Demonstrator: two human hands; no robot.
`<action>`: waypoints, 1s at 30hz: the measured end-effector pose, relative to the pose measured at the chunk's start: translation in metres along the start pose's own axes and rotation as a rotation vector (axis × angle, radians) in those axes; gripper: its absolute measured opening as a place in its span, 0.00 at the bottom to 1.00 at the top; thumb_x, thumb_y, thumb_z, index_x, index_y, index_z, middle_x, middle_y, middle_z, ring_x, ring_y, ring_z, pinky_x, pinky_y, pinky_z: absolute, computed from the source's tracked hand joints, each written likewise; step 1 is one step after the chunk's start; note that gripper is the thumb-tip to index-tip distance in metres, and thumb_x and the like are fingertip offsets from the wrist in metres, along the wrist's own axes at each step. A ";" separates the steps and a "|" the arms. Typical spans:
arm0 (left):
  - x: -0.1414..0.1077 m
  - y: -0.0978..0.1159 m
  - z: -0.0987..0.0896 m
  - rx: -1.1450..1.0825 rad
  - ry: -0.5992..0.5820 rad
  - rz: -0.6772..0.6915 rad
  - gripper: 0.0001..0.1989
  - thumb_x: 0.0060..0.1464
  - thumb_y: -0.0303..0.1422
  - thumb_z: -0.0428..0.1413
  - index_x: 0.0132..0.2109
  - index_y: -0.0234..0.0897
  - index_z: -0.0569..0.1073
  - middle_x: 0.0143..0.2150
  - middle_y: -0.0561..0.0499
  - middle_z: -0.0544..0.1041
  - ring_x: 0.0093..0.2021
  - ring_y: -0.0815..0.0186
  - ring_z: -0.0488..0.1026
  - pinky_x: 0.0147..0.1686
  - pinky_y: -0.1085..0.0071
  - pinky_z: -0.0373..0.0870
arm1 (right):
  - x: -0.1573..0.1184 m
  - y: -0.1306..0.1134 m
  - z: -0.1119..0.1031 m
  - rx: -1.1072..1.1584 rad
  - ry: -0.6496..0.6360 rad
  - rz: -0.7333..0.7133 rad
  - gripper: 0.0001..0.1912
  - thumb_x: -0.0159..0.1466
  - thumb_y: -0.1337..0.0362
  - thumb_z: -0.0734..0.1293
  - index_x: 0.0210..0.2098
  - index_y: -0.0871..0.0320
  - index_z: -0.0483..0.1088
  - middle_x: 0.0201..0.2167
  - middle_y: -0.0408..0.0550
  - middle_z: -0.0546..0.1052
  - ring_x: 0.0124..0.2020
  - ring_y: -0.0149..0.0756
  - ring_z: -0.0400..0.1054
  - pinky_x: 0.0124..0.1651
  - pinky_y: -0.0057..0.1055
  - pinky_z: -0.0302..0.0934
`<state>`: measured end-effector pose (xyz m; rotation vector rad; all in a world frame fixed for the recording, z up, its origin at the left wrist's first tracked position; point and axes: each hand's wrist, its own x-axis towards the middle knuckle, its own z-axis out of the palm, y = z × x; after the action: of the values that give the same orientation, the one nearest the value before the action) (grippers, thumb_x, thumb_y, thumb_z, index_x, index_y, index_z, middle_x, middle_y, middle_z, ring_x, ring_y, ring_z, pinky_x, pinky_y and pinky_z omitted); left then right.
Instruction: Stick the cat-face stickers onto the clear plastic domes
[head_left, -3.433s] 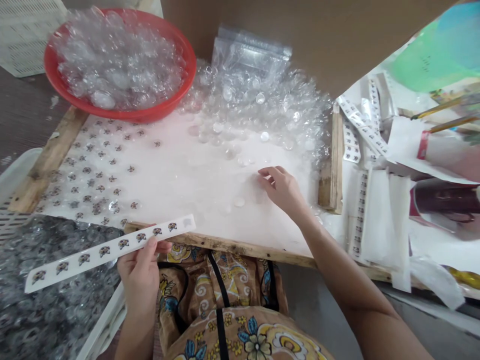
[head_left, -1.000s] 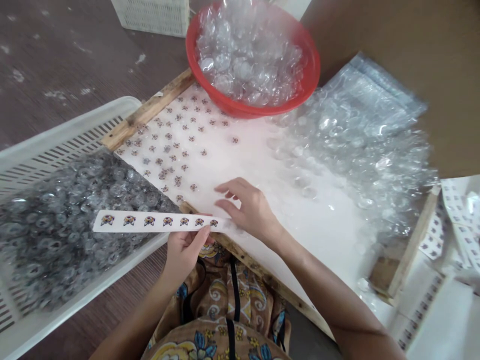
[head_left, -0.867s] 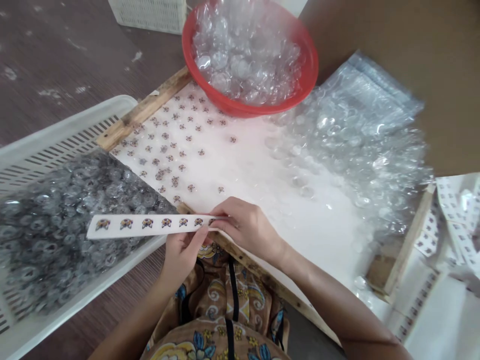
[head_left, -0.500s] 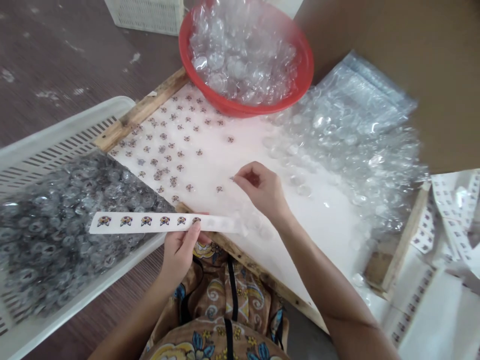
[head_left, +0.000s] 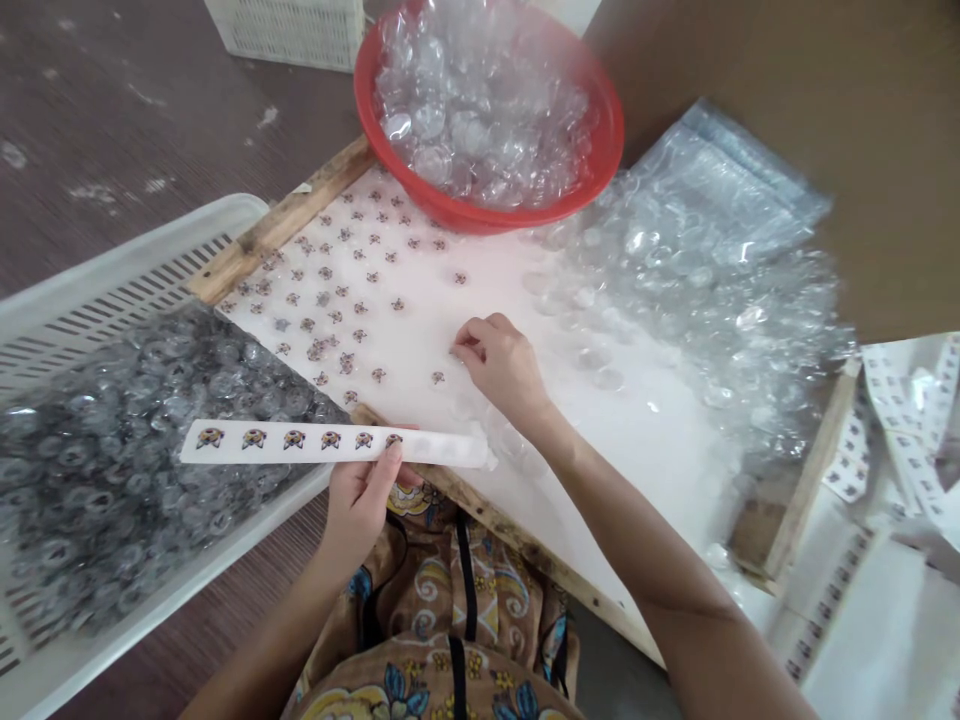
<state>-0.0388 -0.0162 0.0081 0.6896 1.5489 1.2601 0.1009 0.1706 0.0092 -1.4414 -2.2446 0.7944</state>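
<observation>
My left hand (head_left: 367, 490) pinches a white strip of stickers (head_left: 270, 441) between thumb and fingers. Several small animal-face stickers line its left part, while its right end looks bare. My right hand (head_left: 499, 365) hovers over the white board (head_left: 487, 320) with thumb and fingertips closed together; anything between them is too small to make out. Just left of its fingertips lies an animal-face sticker (head_left: 438, 378) on the board. Many like it are scattered over the board's left side. Clear round plastic pieces (head_left: 596, 357) lie to the right of this hand.
A red basin (head_left: 611, 150) full of clear plastic pieces stands at the board's far edge. On the left, a white crate (head_left: 247, 212) holds many wrapped pieces. Plastic bags (head_left: 739, 175) and loose clear pieces heap at the right. More sticker strips (head_left: 825, 605) hang lower right. Wooden rails (head_left: 277, 220) edge the board.
My right hand has shifted slightly left and its fingers have curled closer together over the board. My left hand and the strip have hardly moved.
</observation>
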 end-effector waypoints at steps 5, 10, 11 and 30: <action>-0.002 0.003 0.000 0.026 -0.004 0.001 0.24 0.63 0.46 0.55 0.55 0.31 0.77 0.24 0.51 0.78 0.26 0.64 0.77 0.31 0.71 0.74 | -0.001 0.002 0.001 -0.081 0.033 -0.045 0.12 0.66 0.71 0.62 0.42 0.56 0.77 0.40 0.53 0.78 0.37 0.40 0.72 0.43 0.35 0.65; -0.001 0.004 0.000 0.023 -0.018 -0.003 0.31 0.63 0.45 0.55 0.67 0.33 0.67 0.27 0.50 0.80 0.26 0.63 0.78 0.31 0.69 0.76 | -0.024 -0.017 -0.007 0.022 0.056 -0.185 0.13 0.69 0.69 0.62 0.48 0.55 0.76 0.45 0.54 0.79 0.44 0.43 0.72 0.49 0.41 0.66; -0.001 0.003 0.000 0.021 -0.025 0.000 0.31 0.63 0.45 0.56 0.67 0.33 0.67 0.28 0.50 0.80 0.27 0.62 0.78 0.31 0.68 0.76 | -0.031 -0.024 -0.008 0.106 -0.009 -0.243 0.12 0.68 0.67 0.64 0.48 0.55 0.76 0.45 0.53 0.79 0.43 0.41 0.72 0.48 0.39 0.67; -0.002 -0.002 0.001 -0.175 -0.040 -0.084 0.33 0.65 0.51 0.50 0.62 0.26 0.72 0.28 0.45 0.83 0.36 0.54 0.82 0.36 0.64 0.78 | -0.004 0.010 -0.038 0.417 0.200 0.094 0.03 0.61 0.65 0.68 0.31 0.56 0.69 0.26 0.41 0.73 0.27 0.29 0.65 0.32 0.30 0.62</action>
<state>-0.0363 -0.0185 0.0068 0.5288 1.4012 1.2935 0.1308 0.1805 0.0329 -1.3597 -1.7464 1.0251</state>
